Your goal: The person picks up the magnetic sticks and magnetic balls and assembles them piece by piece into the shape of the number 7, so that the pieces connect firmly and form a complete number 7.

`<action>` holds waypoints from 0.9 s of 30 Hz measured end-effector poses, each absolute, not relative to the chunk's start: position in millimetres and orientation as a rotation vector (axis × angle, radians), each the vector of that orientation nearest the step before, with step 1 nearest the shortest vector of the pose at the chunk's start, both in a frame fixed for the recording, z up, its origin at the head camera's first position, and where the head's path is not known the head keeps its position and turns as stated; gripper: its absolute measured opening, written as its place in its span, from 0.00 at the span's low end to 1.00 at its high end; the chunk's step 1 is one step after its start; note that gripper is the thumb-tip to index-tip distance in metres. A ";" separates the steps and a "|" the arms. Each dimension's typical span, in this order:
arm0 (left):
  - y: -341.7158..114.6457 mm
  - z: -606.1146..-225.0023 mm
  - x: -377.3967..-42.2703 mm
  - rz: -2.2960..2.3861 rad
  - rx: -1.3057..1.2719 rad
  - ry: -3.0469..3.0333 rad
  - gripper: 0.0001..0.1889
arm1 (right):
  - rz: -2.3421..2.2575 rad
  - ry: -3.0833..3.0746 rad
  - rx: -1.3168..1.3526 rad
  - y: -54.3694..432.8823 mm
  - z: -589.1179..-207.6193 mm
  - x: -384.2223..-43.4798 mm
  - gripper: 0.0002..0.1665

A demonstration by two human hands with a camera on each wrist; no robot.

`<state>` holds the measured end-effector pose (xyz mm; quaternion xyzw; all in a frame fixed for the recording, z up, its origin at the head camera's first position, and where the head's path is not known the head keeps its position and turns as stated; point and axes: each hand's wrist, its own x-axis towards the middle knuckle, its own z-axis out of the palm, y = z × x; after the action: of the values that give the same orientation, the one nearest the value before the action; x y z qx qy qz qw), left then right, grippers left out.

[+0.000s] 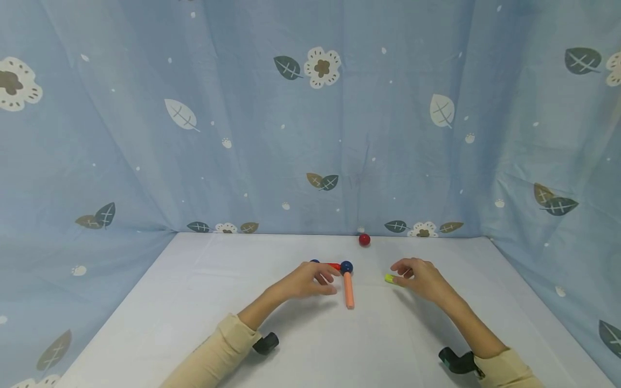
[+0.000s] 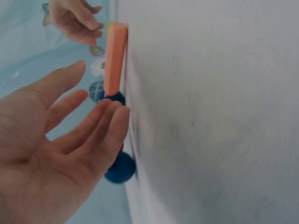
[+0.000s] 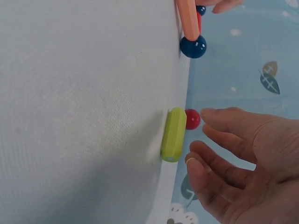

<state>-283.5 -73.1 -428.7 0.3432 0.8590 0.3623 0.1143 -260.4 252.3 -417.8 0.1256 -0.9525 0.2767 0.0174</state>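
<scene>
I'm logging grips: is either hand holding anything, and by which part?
Nothing is held: the right hand is beside the green stick, the left hand near the orange stick.

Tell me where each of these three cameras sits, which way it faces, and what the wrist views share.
Head: on the person's head, facing forward and down at the white table; left hand, right hand and beige sleeves show.
Left wrist: on that wrist, looking past the left hand toward the orange rod; the right hand shows beyond.
Right wrist: on that wrist, looking past the right hand toward the green rod; part of the left hand shows at top.
Shared by both wrists: orange rod, two blue balls.
</scene>
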 end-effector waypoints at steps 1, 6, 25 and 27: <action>-72.0 -429.6 -282.7 1.067 1.005 2.505 0.23 | 0.857 -2.961 0.390 252.3 -417.9 -260.4 0.14; -66.5 -435.1 -281.9 1.099 1.010 2.455 0.22 | 0.848 -2.960 0.384 251.9 -419.7 -260.7 0.14; -44.8 -436.0 -277.1 1.059 1.004 2.520 0.17 | 0.801 -2.952 0.405 254.4 -425.2 -260.2 0.13; -43.2 -436.3 -278.0 1.041 1.013 2.532 0.17 | 0.800 -2.952 0.399 254.6 -425.0 -260.5 0.13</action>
<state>-278.0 -43.2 -436.3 0.3449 0.8620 0.3544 0.1109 -260.5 254.6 -425.0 0.1292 -0.9567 0.2593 0.0287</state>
